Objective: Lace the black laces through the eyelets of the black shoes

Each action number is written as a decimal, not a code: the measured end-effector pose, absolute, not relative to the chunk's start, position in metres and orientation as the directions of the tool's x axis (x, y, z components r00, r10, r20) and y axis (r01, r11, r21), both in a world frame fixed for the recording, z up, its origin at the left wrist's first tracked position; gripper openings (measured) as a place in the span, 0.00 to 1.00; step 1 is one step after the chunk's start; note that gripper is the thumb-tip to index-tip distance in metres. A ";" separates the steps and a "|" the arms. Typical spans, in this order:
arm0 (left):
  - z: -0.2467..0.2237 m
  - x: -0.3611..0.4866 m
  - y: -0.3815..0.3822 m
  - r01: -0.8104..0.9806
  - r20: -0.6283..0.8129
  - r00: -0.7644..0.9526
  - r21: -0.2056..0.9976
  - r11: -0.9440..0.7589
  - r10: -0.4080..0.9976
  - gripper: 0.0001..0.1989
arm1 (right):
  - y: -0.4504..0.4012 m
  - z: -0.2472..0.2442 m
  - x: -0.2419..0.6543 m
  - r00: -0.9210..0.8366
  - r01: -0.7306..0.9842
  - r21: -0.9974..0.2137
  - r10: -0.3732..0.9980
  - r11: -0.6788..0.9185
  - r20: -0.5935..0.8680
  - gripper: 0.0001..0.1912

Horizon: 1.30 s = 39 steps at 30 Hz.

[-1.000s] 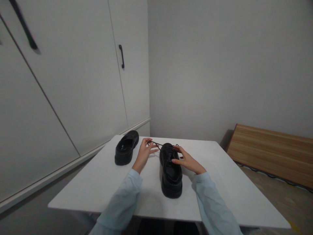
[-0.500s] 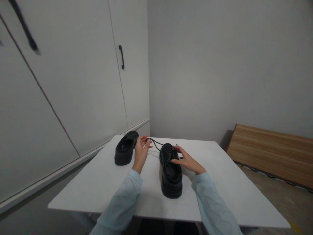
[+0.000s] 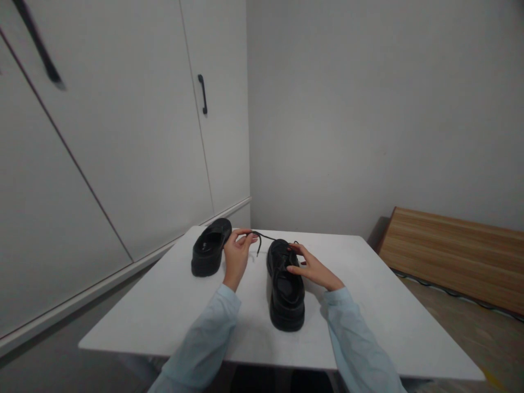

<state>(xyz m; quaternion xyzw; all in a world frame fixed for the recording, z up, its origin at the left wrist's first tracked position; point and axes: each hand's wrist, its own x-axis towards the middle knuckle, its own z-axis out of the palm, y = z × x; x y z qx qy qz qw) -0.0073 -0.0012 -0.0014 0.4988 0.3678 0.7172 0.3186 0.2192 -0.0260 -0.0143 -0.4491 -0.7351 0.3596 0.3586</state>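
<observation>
My left hand point(image 3: 238, 252) pinches a thin black shoelace point(image 3: 266, 236) between thumb and fingertips. The lace stretches right to a black shoe point(image 3: 287, 305), and a loose end dangles just beside my fingers. With its heel towards me, that shoe stands upright on the white table point(image 3: 172, 322). My right hand point(image 3: 307, 267) grips the shoe's upper at its right side, thumb by the opening and fingers near the lacing; the exact fingertip contact is too small to see. A second black shoe point(image 3: 207, 256) stands left of my left hand.
White cupboard doors point(image 3: 123, 136) with dark handles rise along the left, close to the table's far left corner. A grey wall stands behind the table. At the right, a wood-grain panel point(image 3: 454, 256) leans low near the wall.
The lace by my left hand earlier ran as two strands to the shoe; now one strand is drawn out and its end hangs free. My right hand has stayed on the shoe.
</observation>
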 end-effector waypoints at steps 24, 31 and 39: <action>-0.011 0.019 -0.023 0.202 0.616 0.257 0.719 -0.665 0.745 0.12 | -0.030 -0.007 0.206 -0.264 0.331 -0.734 0.805 0.593 0.531 0.08; -0.015 0.016 -0.010 0.244 0.514 -0.006 0.832 -0.497 0.858 0.09 | -0.023 -0.007 0.216 0.145 0.184 -0.836 0.827 0.517 0.543 0.15; -0.032 0.013 0.002 0.363 0.487 0.038 0.807 -0.467 0.872 0.05 | -0.009 -0.022 0.235 0.493 0.273 -0.840 0.681 0.470 0.541 0.19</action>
